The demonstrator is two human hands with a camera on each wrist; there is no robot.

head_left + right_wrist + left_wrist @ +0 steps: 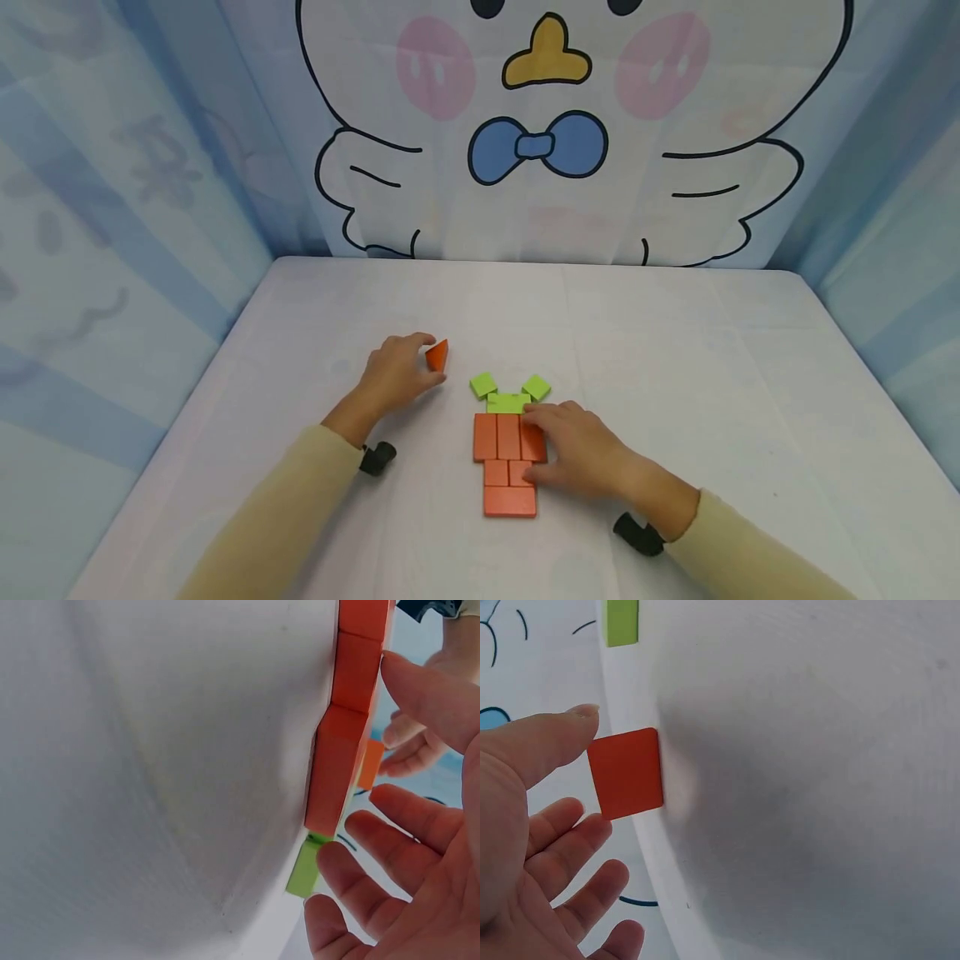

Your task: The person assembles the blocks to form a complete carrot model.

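Observation:
On the left, my left hand [397, 371] holds an orange wedge-shaped block [437, 356] between thumb and fingertips. In the left wrist view, that block [626, 774] shows a flat squarish face, with the other fingers spread loosely beside it. My right hand [585, 450] lies along the right side of a flat arrangement of red-orange blocks [510, 502]. Its fingertips reach over the upper right block, and its thumb tip is at a lower one. In the right wrist view, its fingers [390, 847] are spread and loosely bent beside the red-orange blocks [335, 772].
Above the red-orange blocks sits a green notched block [507, 403]. Two small green blocks, one on the left [483, 385] and one on the right [536, 387], stand tilted at its upper corners. A white cloth covers the table [675, 358]. Printed curtains [112, 208] surround it.

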